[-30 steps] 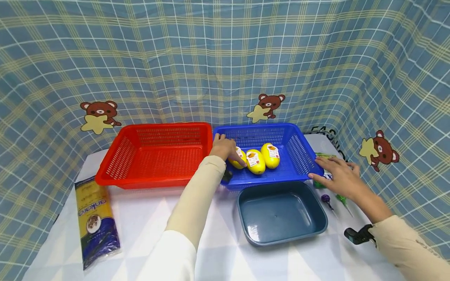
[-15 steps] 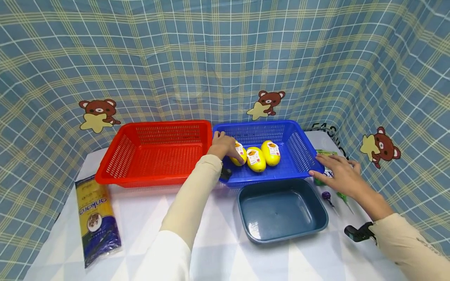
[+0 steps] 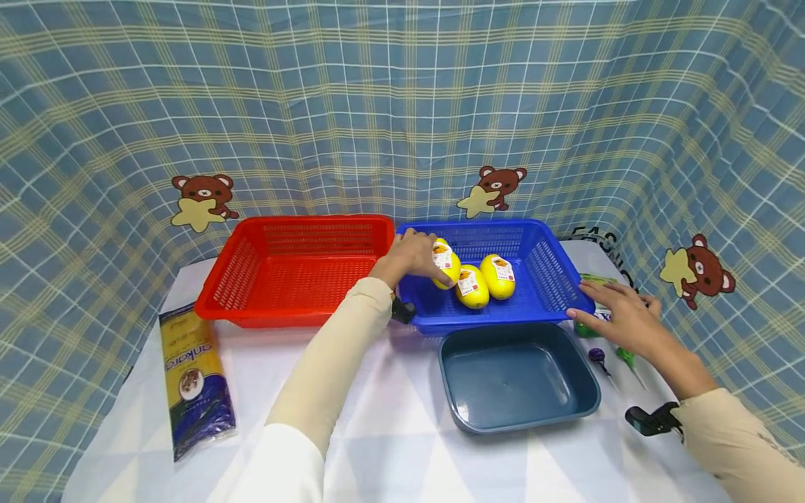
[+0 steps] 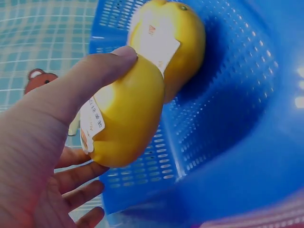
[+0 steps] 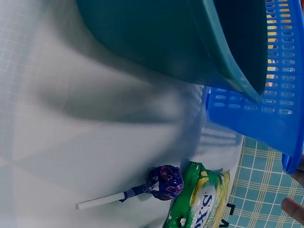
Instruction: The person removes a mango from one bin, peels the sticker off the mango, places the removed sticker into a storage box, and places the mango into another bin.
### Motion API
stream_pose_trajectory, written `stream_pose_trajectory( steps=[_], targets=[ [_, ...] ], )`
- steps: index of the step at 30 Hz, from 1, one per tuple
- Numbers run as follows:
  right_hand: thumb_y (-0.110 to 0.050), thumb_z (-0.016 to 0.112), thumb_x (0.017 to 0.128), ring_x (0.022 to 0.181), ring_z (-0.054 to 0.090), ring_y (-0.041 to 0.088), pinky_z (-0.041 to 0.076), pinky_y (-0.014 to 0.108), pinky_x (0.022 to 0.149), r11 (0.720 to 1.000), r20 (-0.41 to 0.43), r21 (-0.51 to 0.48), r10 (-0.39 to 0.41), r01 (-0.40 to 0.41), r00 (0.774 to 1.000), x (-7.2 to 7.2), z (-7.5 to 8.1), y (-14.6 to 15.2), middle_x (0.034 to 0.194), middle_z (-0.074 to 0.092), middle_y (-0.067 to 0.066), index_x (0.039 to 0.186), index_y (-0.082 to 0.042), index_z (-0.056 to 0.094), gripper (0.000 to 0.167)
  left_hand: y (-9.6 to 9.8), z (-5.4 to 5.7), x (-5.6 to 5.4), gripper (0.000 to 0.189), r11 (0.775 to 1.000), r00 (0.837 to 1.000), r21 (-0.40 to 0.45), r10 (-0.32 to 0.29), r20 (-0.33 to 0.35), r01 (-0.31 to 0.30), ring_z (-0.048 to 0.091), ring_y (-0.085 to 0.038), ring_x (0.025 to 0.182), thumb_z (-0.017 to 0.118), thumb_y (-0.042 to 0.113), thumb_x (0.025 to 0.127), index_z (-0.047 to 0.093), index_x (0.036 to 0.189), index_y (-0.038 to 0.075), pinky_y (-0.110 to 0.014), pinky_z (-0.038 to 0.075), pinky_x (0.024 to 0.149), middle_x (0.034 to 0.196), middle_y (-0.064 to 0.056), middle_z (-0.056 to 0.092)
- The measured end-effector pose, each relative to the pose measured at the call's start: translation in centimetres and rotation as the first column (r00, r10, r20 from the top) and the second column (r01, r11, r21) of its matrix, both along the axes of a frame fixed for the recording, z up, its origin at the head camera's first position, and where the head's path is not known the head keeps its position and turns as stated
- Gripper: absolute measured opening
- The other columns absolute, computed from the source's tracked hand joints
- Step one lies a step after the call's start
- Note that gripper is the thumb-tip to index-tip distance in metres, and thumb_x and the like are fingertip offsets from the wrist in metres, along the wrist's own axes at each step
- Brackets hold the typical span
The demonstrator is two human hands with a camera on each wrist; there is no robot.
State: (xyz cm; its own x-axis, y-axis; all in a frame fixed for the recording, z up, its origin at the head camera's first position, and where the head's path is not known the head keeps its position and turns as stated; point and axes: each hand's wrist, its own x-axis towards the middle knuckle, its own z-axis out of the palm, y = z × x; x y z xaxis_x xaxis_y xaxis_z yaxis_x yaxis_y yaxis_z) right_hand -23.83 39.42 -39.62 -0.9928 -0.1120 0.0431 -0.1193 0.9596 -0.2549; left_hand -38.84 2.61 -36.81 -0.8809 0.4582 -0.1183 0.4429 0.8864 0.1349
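Note:
My left hand [image 3: 411, 255] grips a yellow mango [image 4: 133, 116] with a white label, thumb over its top and fingers at its side and underneath. This mango [image 3: 445, 264] is at the left end of the blue basket [image 3: 541, 279], raised a little above the others. Two more labelled mangoes lie in the basket: one in the middle [image 3: 472, 288], the other to its right [image 3: 498, 276]. My right hand [image 3: 625, 321] is spread at the basket's right rim, its fingertips touching or very near it. Only two fingertips [image 5: 292, 209] of this hand show in the right wrist view.
A red basket [image 3: 295, 318] stands left of the blue one. In front is a dark blue-grey tub [image 3: 522, 423]. An Ankara pasta packet [image 3: 198, 384] lies at left. At right are a purple lollipop [image 5: 166, 183], a green lollipop [image 3: 625, 355] and a green packet [image 5: 202, 199].
My left hand has taken hold of the leftmost mango and raised it slightly. My right hand stays at the basket's rim. The head view has shifted a little.

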Motion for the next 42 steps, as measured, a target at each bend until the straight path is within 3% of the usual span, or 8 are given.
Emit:
stream_pose_trajectory(
  steps=[7,16,25,35,42],
  targets=[
    [-0.057,0.061,0.094,0.132,0.026,0.057,0.011,0.078,0.088,1.0,-0.034,-0.016,0.016,-0.017,0.999,0.1,0.0,0.1,0.146,0.041,0.033,0.149,-0.003,0.043,0.08,-1.0,1.3,1.0,0.108,0.997,0.998,0.057,-0.047,-0.046,0.049,0.043,-0.029,0.122,0.073,0.074,0.069,0.04,0.151,0.011,-0.046,0.037,0.103,0.143,-0.007,0.053],
    [-0.057,0.061,0.094,0.132,0.024,0.059,0.014,0.077,0.086,1.0,-0.023,-0.016,0.008,-0.008,1.0,0.0,-0.1,0.5,0.147,0.038,0.034,0.151,-0.003,0.04,0.081,-2.7,3.0,3.1,0.109,0.986,0.997,0.147,-0.066,-0.05,0.073,0.043,-0.026,0.123,0.074,0.071,0.07,0.038,0.153,0.011,-0.042,0.04,0.097,0.145,-0.007,0.05],
    [-0.058,0.058,0.095,0.133,0.023,0.06,0.012,0.081,0.087,1.0,0.007,-0.006,0.004,-0.004,1.0,0.2,-0.5,0.4,0.148,0.035,0.035,0.152,-0.004,0.037,0.082,-5.2,3.0,5.2,0.108,0.976,0.993,0.196,-0.076,-0.088,0.092,0.044,-0.024,0.117,0.077,0.067,0.07,0.039,0.152,0.01,-0.039,0.04,0.093,0.14,-0.005,0.054],
    [-0.055,0.06,0.095,0.131,0.023,0.061,0.012,0.082,0.087,1.0,-0.014,-0.02,0.009,-0.009,1.0,0.4,-0.7,0.1,0.146,0.036,0.037,0.151,-0.002,0.038,0.08,-8.4,2.9,7.6,0.108,0.963,0.995,0.26,-0.049,-0.092,0.071,0.042,-0.027,0.124,0.079,0.066,0.069,0.038,0.153,0.011,-0.042,0.04,0.096,0.144,-0.007,0.05],
    [-0.056,0.06,0.095,0.131,0.023,0.062,0.013,0.083,0.086,1.0,-0.01,-0.01,0.008,-0.008,1.0,0.1,-0.5,-0.1,0.147,0.035,0.037,0.151,-0.002,0.037,0.081,-10.5,3.3,9.6,0.107,0.947,0.99,0.31,-0.052,-0.13,0.091,0.042,-0.026,0.123,0.08,0.064,0.069,0.04,0.153,0.011,-0.042,0.04,0.095,0.145,-0.007,0.05]
  ],
)
